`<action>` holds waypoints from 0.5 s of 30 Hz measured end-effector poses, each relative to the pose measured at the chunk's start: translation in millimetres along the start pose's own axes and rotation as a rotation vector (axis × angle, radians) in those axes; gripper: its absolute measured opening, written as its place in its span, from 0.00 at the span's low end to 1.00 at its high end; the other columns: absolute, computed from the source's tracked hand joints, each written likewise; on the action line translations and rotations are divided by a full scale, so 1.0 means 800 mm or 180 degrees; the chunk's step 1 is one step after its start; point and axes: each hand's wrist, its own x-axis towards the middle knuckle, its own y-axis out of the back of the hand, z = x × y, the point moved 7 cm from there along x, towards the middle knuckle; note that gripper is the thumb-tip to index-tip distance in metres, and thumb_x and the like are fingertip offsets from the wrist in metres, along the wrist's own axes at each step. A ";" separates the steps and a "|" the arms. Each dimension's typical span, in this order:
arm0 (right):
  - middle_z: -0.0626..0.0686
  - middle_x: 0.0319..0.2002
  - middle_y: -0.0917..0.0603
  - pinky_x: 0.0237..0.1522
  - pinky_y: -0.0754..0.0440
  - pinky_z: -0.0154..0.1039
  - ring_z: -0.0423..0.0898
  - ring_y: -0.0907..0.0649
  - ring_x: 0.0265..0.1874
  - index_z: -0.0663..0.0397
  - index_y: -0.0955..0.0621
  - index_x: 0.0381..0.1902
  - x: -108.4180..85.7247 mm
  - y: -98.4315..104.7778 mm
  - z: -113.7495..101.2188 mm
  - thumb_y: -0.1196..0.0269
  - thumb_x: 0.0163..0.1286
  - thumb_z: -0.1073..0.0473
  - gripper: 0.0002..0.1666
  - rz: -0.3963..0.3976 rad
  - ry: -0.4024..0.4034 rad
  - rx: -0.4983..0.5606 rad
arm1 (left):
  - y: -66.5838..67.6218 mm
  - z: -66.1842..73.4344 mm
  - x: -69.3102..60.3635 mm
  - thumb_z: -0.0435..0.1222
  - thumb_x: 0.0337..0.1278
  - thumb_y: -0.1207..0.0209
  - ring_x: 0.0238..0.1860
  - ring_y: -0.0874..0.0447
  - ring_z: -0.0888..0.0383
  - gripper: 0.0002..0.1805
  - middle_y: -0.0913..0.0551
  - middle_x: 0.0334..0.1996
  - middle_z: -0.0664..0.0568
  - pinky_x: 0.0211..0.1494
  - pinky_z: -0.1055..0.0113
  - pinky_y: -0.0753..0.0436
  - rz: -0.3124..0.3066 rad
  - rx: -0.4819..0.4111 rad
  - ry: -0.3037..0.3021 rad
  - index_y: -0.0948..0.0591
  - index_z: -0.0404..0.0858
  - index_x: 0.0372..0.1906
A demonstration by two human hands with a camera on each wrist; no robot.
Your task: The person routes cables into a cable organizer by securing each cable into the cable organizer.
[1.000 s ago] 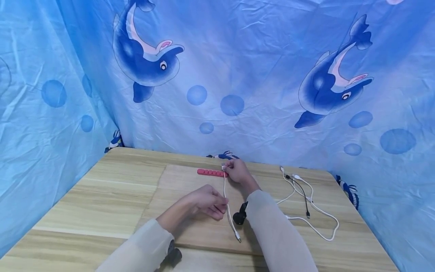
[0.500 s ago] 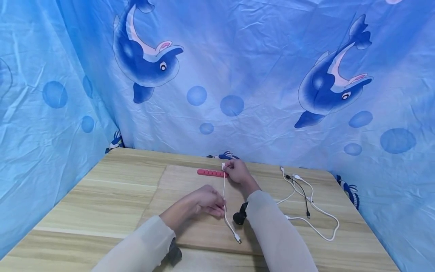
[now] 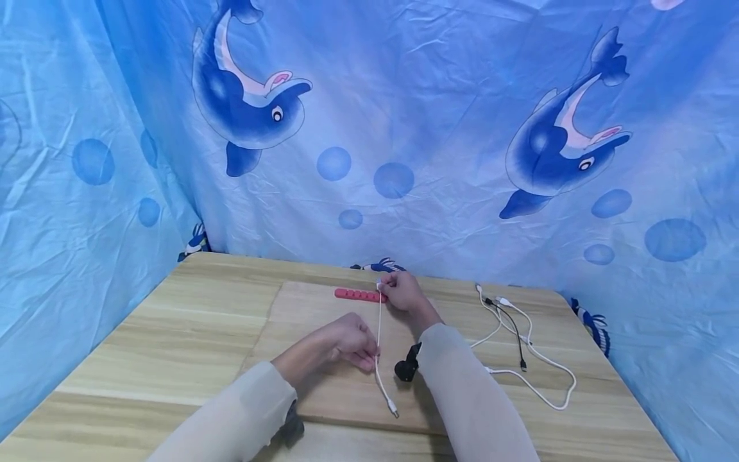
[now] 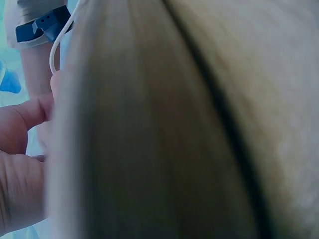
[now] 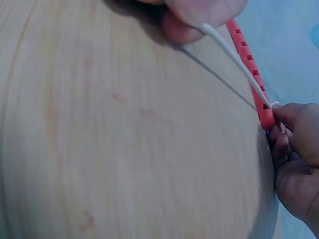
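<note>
A white USB cable [image 3: 379, 321] runs taut between my two hands. My right hand [image 3: 405, 292] pinches it near its far plug, at the right end of a red slotted cable holder [image 3: 355, 294]. In the right wrist view the cable [image 5: 234, 57] crosses the holder's [image 5: 243, 50] end slot, beside the right fingers; whether it is seated inside cannot be told. Nearer to me, my left hand [image 3: 349, 340] pinches the cable between thumb and fingers. The cable's other plug [image 3: 392, 408] lies below that hand on the wooden board.
Several loose cables lie on the right of the table, white ones [image 3: 554, 362] and a short black one [image 3: 519, 337]. A thin wooden board [image 3: 312, 308] lies under the hands. A blue dolphin-print curtain [image 3: 369, 128] hangs behind the table [image 3: 173, 333].
My left hand has shifted slightly left, drawing the cable straighter. The cable's near plug has swung left with it. My right hand and the red holder have stayed in place.
</note>
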 end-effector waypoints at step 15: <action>0.53 0.35 0.17 0.40 0.24 0.38 0.47 0.22 0.36 0.59 0.17 0.36 0.001 0.001 0.001 0.34 0.73 0.64 0.04 -0.0122 0.0142 0.0074 | 0.001 -0.006 -0.006 0.19 0.60 0.41 0.21 0.15 0.57 0.05 0.17 0.20 0.42 0.33 0.64 0.11 -0.0127 0.0093 -0.0035 0.16 0.23 0.31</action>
